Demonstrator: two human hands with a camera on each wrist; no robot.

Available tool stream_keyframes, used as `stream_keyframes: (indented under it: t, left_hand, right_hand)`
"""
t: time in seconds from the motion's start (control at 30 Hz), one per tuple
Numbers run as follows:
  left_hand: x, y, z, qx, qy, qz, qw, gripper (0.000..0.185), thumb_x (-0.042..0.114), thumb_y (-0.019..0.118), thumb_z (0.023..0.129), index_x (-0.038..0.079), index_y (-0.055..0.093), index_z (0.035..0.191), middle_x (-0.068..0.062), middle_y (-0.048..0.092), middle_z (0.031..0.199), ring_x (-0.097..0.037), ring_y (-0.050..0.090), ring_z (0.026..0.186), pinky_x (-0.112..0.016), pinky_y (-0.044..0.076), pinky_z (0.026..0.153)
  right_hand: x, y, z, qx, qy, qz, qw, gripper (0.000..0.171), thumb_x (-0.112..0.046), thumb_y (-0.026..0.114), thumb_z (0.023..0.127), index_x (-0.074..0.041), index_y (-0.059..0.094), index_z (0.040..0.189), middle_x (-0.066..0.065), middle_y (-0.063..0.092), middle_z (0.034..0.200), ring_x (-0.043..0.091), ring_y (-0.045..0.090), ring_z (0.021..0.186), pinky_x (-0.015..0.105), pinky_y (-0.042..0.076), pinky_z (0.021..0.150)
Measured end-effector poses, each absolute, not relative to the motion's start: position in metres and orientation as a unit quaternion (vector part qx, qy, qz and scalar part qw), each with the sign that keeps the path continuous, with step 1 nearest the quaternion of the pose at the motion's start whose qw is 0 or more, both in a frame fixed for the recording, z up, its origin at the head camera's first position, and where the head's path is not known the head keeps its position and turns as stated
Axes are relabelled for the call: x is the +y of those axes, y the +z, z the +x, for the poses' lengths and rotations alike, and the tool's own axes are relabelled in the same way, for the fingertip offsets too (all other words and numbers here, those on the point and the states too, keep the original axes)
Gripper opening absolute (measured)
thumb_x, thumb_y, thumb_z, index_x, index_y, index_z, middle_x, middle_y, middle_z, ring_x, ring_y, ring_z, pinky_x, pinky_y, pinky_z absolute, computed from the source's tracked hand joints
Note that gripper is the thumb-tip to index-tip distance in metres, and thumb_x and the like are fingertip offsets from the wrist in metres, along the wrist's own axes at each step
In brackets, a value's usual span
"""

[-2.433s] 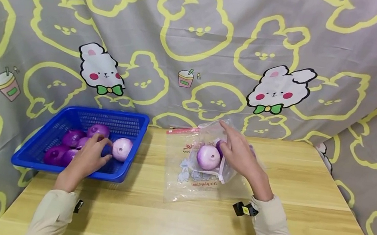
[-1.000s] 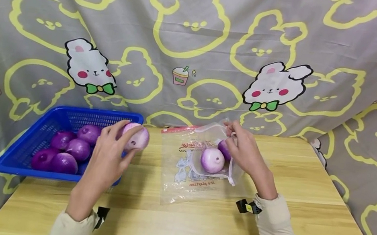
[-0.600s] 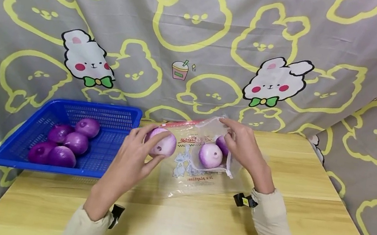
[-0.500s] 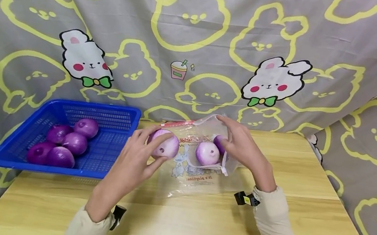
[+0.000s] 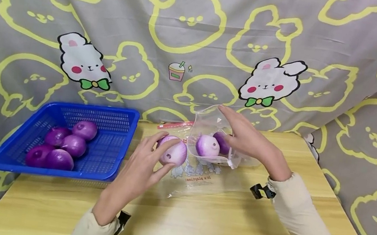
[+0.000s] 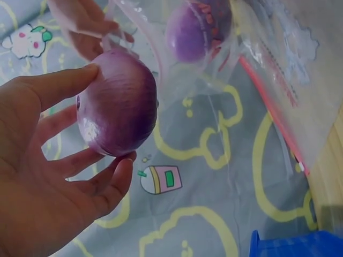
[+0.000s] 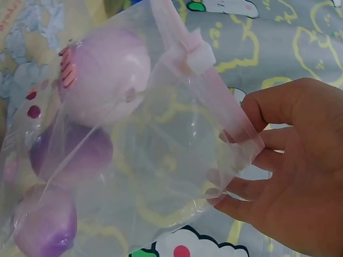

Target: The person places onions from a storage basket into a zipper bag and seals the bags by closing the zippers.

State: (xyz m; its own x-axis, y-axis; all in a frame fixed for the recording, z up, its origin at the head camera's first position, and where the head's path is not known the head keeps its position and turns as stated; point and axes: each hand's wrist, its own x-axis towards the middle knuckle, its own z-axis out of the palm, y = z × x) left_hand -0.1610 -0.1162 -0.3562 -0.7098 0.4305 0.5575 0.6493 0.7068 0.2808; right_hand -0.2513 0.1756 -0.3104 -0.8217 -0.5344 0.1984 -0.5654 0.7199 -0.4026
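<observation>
My left hand (image 5: 159, 157) grips a purple onion (image 5: 174, 152) by its fingertips, just above the table and right at the mouth of a clear zip bag (image 5: 198, 174). In the left wrist view the same onion (image 6: 120, 101) sits between thumb and fingers. My right hand (image 5: 236, 135) pinches the bag's upper rim and lifts it, so the mouth faces left. Two onions (image 5: 207, 146) show inside the bag from above; the right wrist view shows three onions (image 7: 104, 75) behind the plastic, with my fingers (image 7: 268, 139) on the rim.
A blue plastic basket (image 5: 122, 144) stands at the table's left with several purple onions (image 5: 74, 145) in it. The wooden table (image 5: 213, 222) is backed and flanked by a grey curtain with yellow bunny outlines (image 5: 186, 32).
My left hand lifted one onion out of the basket and carried it right to the bag's mouth. My right hand took the bag's rim and raised it, opening the mouth wider.
</observation>
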Motion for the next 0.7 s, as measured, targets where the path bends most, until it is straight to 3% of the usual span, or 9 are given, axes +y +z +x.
stream_keyframes:
  t: [0.2, 0.37, 0.7]
  left_hand:
    - [-0.110, -0.359, -0.159, -0.891, -0.247, -0.306, 0.228, 0.058, 0.024, 0.080, 0.086, 0.022, 0.056, 0.139, -0.011, 0.042, 0.149, -0.030, 0.047, 0.125, -0.048, 0.050, 0.095]
    - [-0.101, -0.363, -0.160, -0.883, -0.250, -0.317, 0.239, 0.060, 0.027, 0.081, 0.085, 0.018, 0.055, 0.139, -0.011, 0.049, 0.141, -0.028, 0.051, 0.120, -0.045, 0.050, 0.094]
    - [-0.087, -0.360, -0.167, -0.871, -0.273, -0.309, 0.266, 0.068, 0.023, 0.085, 0.081, 0.002, 0.049, 0.135, -0.013, 0.053, 0.138, -0.027, 0.048, 0.125, -0.040, 0.045, 0.105]
  right_hand:
    - [0.172, -0.311, -0.249, -0.927, 0.217, 0.305, 0.022, 0.076, -0.007, 0.063, 0.094, 0.003, 0.021, 0.155, 0.021, 0.021, 0.162, 0.037, 0.020, 0.149, 0.052, 0.017, 0.120]
    - [0.169, -0.313, -0.246, -0.931, 0.203, 0.302, 0.022, 0.077, 0.001, 0.060, 0.090, 0.005, 0.020, 0.155, 0.023, 0.020, 0.161, 0.039, 0.021, 0.148, 0.052, 0.018, 0.119]
    - [0.160, -0.309, -0.242, -0.932, 0.193, 0.305, 0.037, 0.077, 0.001, 0.061, 0.088, 0.005, 0.022, 0.155, 0.024, 0.022, 0.160, 0.041, 0.023, 0.146, 0.053, 0.021, 0.118]
